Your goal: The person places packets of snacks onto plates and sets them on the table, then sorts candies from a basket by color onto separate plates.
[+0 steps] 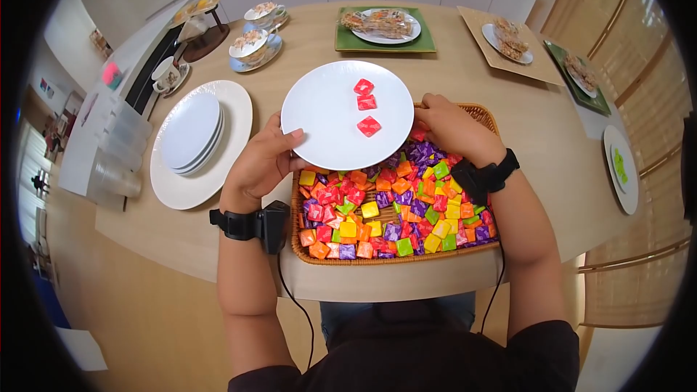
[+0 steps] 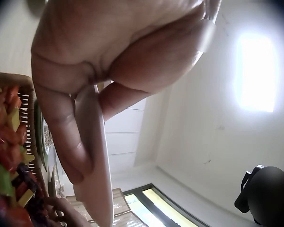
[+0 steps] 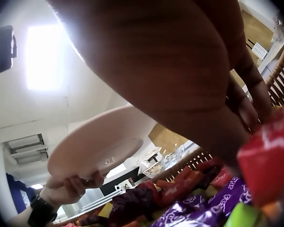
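My left hand grips the near left rim of a round white plate, thumb on top and fingers underneath. Three red wrapped candies lie on the plate in a rough column. The plate is held over the far left part of a wicker basket, full of wrapped candies in red, orange, yellow, green and purple. My right hand reaches down into the basket's far side, beside the plate. A red candy shows at its fingers; I cannot tell whether they pinch it.
To the left, a stack of white plates sits on a large oval platter. Cups on saucers stand behind. Plates of wrapped snacks lie on a green tray and a tan board. An oval dish is at the right edge.
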`<action>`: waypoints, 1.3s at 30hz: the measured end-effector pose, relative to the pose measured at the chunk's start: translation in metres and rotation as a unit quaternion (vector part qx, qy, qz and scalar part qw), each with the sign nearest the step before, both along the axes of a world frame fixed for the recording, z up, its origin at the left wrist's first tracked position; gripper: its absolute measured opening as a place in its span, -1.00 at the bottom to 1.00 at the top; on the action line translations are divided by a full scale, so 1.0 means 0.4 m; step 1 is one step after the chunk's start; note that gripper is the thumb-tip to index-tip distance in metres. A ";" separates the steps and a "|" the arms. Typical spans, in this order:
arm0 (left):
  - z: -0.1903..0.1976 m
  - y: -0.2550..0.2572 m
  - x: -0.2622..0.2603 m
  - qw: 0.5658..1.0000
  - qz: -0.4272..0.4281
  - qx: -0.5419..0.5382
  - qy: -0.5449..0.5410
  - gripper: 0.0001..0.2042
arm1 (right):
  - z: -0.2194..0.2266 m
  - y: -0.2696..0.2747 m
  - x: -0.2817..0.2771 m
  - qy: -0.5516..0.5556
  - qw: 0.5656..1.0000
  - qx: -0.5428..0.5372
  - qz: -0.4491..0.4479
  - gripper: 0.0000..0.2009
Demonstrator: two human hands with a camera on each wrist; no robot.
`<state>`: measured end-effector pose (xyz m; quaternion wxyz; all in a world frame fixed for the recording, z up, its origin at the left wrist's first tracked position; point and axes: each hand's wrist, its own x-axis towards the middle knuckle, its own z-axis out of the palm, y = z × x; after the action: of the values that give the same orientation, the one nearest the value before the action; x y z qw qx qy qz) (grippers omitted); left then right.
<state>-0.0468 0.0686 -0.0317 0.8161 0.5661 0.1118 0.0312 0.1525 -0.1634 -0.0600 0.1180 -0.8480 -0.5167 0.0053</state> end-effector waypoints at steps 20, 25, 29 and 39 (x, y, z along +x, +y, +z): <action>-0.006 -0.019 0.003 0.997 -0.058 0.028 0.031 -0.48 | 0.162 0.005 -0.080 0.036 0.957 0.273 0.087 -0.89; 0.015 -0.046 -0.002 0.996 -0.063 0.043 0.053 -0.47 | 0.119 0.031 -0.111 0.057 0.967 0.210 0.130 -0.85; -0.003 -0.014 -0.001 0.996 -0.049 0.050 0.048 -0.47 | 0.176 -0.022 -0.082 0.183 0.952 0.244 -0.012 -0.82; 0.001 0.012 -0.005 1.000 0.022 0.002 0.003 -0.51 | 0.107 -0.064 -0.021 0.301 0.946 -0.121 0.025 -0.71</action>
<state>-0.0487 0.0735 -0.0312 0.8135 0.5656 0.1266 0.0474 0.1442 -0.1890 -0.0173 0.1648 -0.8015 -0.4736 0.3257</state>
